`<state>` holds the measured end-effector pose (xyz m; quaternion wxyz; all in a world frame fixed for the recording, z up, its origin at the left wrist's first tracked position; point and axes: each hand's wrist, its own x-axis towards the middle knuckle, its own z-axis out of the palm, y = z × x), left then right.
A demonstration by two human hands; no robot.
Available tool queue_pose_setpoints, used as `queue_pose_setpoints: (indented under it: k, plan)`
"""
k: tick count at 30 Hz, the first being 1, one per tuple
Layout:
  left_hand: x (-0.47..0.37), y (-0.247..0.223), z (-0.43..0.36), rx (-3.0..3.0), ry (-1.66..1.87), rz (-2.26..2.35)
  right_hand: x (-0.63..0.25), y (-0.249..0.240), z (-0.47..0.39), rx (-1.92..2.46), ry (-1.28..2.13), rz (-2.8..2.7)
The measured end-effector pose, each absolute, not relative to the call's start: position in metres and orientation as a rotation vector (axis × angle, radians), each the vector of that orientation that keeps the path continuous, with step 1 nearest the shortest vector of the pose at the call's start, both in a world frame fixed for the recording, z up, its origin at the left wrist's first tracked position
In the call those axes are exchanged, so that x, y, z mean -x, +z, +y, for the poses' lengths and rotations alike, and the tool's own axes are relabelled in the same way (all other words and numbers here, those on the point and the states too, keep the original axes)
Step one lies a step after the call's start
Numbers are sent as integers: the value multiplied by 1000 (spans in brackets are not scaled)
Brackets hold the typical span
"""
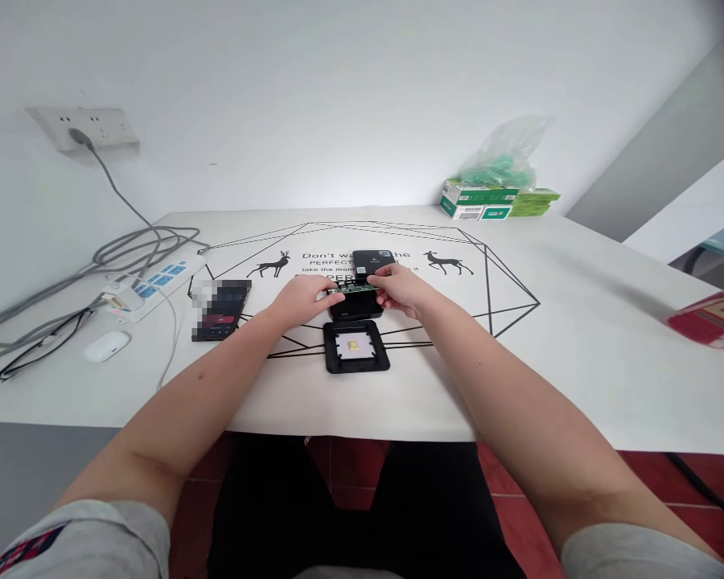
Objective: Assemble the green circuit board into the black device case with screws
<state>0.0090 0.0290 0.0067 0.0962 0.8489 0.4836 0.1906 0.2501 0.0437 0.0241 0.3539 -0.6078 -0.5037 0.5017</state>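
Observation:
Between my left hand (307, 300) and my right hand (401, 291) is a thin green circuit board (353, 289), its two ends pinched by my fingers. The board is over a black box-like housing (362, 305) on the table; whether they touch, I cannot tell. Just beyond stands a black device part (374, 259) with a small white label, its lower part covered by my right fingers. Nearer to me lies a black square frame (331, 363) with a white pad and a gold-coloured square in its middle.
Left on the white table (434, 402) are a phone (222, 310), a white power strip (162, 277) with grey cables, glasses (42, 346) and a white earbud case (107, 346). Green-white boxes (479, 197) under a plastic bag stand at the back; a red box (715, 315) is far right.

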Motion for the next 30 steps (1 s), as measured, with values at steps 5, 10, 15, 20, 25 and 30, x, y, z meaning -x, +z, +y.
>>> queue_pose_setpoints:
  k: [5, 10, 15, 20, 25, 30]
  plan:
    - [-8, 6, 30, -2458, 463, 1404, -253, 32, 49, 1419, 1374, -1097]
    - [-5, 8, 29, -2518, 272, 1375, -276, 39, 62, 1385, 1214, -1037]
    - [-1, 10, 28, -2454, 272, 1450, -296, 38, 70, 1490, 1026, -1074]
    - [0, 10, 29, -2452, 275, 1505, -299, 33, 72, 1580, 973, -1213]
    - [0, 10, 29, -2471, 280, 1496, -300, 29, 74, 1647, 923, -1324]
    - [2, 14, 28, -2471, 263, 1495, -305, 30, 73, 1775, 896, -1480]
